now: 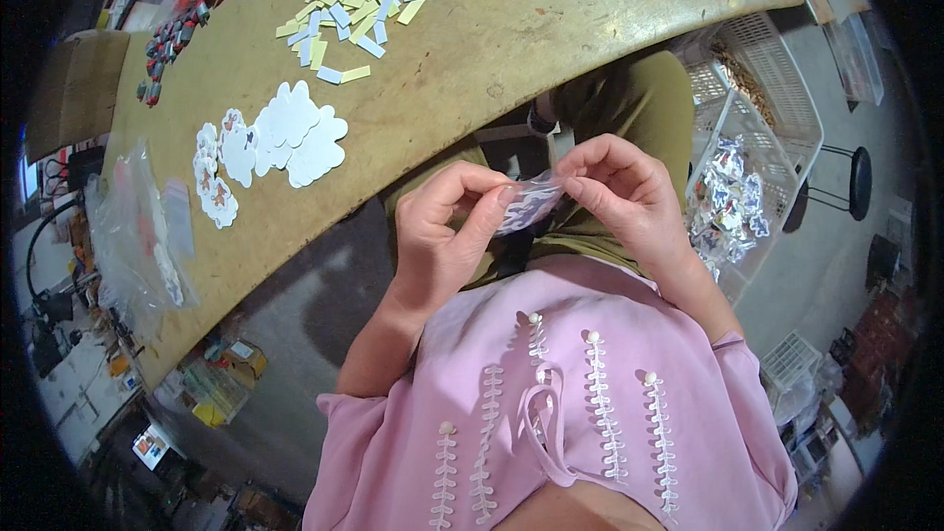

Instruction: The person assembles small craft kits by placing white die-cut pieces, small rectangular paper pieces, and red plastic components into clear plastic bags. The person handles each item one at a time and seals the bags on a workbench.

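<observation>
Over my lap I hold a small clear plastic bag (531, 205) with purple-and-white printed contents. My left hand (442, 221) pinches its left side between thumb and forefinger. At the bag's upper right edge, the thumb and fingers of my right hand (629, 195) are pinched together. On the table to the left, white cloud-shaped cutouts (300, 138) lie overlapping, some with small printed figures (214, 182). Farther back is a loose pile of pale yellow and light blue strips (364, 5).
The brown table (472, 59) curves across my front. Red and grey small parts (177, 44) sit at its far left, with clear plastic bags (143, 246) nearer. To my right, white plastic baskets (787, 162) hold many small packed pieces (728, 206) and brown bits (742, 84).
</observation>
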`<state>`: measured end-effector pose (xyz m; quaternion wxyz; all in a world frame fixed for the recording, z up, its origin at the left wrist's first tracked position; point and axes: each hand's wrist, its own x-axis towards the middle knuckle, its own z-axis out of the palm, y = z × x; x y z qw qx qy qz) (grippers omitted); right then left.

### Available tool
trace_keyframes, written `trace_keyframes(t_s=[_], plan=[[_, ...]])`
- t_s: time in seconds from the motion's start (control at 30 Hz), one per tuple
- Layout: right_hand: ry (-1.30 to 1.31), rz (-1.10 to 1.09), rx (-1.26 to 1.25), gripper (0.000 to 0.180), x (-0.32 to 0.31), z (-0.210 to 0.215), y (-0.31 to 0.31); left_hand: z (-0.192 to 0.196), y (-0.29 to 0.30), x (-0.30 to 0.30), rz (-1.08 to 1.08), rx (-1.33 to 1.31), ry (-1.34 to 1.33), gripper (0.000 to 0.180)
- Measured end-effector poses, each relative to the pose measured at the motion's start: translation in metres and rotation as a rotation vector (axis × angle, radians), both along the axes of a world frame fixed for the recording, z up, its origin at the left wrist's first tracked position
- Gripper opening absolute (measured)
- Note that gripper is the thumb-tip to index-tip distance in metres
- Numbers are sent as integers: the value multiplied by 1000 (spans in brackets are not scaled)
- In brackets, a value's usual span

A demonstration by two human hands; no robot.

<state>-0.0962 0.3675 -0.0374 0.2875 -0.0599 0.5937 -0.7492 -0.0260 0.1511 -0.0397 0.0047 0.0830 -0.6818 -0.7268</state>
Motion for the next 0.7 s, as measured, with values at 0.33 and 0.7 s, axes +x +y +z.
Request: trace_keyframes(t_s=[0.33, 0.7], plan=[[107, -13, 133, 5, 6, -3, -6, -6, 0, -3, -39, -47, 15, 8], [464, 53, 453, 5, 6, 7, 2, 8, 6, -15, -217, -486, 153, 14]])
